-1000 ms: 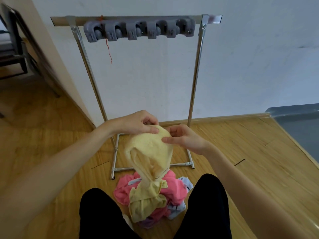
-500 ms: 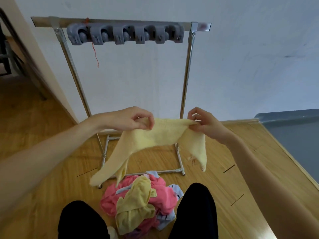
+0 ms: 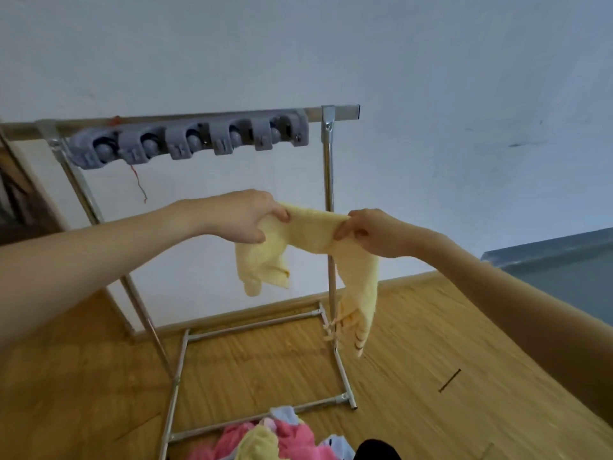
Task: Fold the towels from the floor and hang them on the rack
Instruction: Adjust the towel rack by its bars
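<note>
Both hands pinching yellow towel [image 3: 311,232], left hand [image 3: 247,215], right hand [image 3: 373,232], before rack [image 3: 328,194]

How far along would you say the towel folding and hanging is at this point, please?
Nothing looks done yet: the rack bar carries only its grey clips, no towel. In hand: the left hand and right hand hold a yellow towel stretched between them, its ends hanging unfolded. Left: folding and hanging it, then the pile of pink, yellow and blue towels on the floor.
</note>
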`<action>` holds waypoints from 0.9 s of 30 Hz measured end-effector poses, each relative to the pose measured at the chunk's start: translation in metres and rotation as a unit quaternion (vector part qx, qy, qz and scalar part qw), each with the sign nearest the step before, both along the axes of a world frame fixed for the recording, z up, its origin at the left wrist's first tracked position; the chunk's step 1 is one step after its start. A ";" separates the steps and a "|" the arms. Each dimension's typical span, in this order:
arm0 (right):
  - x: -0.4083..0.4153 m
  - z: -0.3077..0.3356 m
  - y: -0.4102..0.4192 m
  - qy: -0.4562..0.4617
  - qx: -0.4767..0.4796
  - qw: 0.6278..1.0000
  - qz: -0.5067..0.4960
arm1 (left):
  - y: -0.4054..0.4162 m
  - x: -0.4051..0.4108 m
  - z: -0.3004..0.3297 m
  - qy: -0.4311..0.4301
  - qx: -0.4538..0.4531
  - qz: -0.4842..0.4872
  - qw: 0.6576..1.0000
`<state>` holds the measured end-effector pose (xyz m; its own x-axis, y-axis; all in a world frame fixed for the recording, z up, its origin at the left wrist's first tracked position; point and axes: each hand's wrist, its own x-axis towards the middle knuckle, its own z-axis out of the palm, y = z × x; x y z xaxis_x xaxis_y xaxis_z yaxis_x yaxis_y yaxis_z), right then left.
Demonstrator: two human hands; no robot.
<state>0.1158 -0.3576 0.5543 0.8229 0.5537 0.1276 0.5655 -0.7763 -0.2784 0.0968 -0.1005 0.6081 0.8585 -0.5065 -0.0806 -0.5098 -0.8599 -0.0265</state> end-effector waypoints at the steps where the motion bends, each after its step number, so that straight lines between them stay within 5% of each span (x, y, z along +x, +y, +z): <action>1: 0.008 0.008 -0.002 -0.020 0.006 1.000 -0.011 | -0.003 0.007 0.005 -0.028 -0.001 0.005 1.000; 10: 0.073 0.079 0.016 -0.192 0.062 0.976 -0.081 | -0.017 0.057 0.051 -0.298 -0.095 0.071 0.947; 27: 0.121 0.067 0.057 -0.310 0.149 0.923 -0.171 | -0.062 0.101 0.030 -0.436 -0.067 0.178 0.880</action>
